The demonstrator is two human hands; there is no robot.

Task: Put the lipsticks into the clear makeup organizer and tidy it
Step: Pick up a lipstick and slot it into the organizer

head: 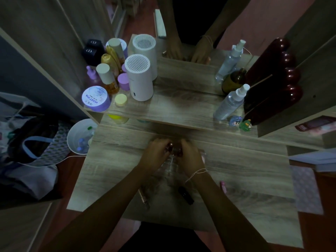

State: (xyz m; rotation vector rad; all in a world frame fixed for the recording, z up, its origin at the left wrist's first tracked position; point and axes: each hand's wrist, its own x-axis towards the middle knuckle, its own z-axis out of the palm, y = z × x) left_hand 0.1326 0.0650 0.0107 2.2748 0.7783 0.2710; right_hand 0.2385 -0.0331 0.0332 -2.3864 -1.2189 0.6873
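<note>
The clear makeup organizer (pixel 170 165) stands on the wooden dresser top in dim light, mostly covered by my hands. My left hand (pixel 156 154) and my right hand (pixel 189 157) meet over its far side, fingers curled around small dark lipsticks (pixel 170 146) at its top. Whether each hand grips one is hard to tell. On the table near me lie a black lipstick (pixel 185 195), a slim rose-gold tube (pixel 143 196) and a pink lipstick (pixel 223 186).
A raised shelf holds a white cylinder device (pixel 139 79), a purple jar (pixel 95 99), bottles (pixel 109 79) and a spray bottle (pixel 231 102) before a mirror (pixel 187 70). A dark red object (pixel 272 82) leans at right. A white bin (pixel 80 137) and bags sit at left.
</note>
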